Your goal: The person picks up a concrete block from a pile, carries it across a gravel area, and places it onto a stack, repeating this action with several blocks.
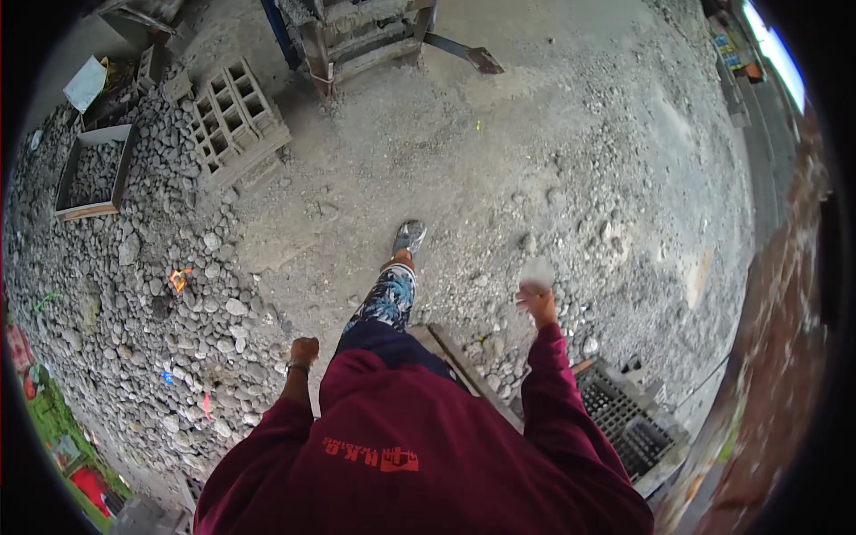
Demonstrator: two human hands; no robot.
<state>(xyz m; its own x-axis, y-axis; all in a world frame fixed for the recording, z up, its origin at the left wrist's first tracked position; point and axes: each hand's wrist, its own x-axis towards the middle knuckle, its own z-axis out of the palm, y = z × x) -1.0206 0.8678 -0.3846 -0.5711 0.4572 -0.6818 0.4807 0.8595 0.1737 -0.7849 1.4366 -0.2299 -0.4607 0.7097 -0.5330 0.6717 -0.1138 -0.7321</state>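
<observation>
The right hand (536,301), right of centre in the frame, carries a pale grey stone (537,272) — blurred, so its exact shape is unclear. The fingers curl up around its lower part, pinching it from beneath; the stone sits above and against the fingertips, mostly proud of the hand. That shallow hold looks risky: it could slip out and drop toward the wooden plank (464,366) or the dark grated crate (624,419) at lower right. The footing is another hazard — the forward foot (409,237) lands on loose gravel ground (499,160), and a rolling pebble could upset the stride. The left hand (304,349), lower left of centre, is closed in an empty fist near the bed of rounded stones (160,294).
</observation>
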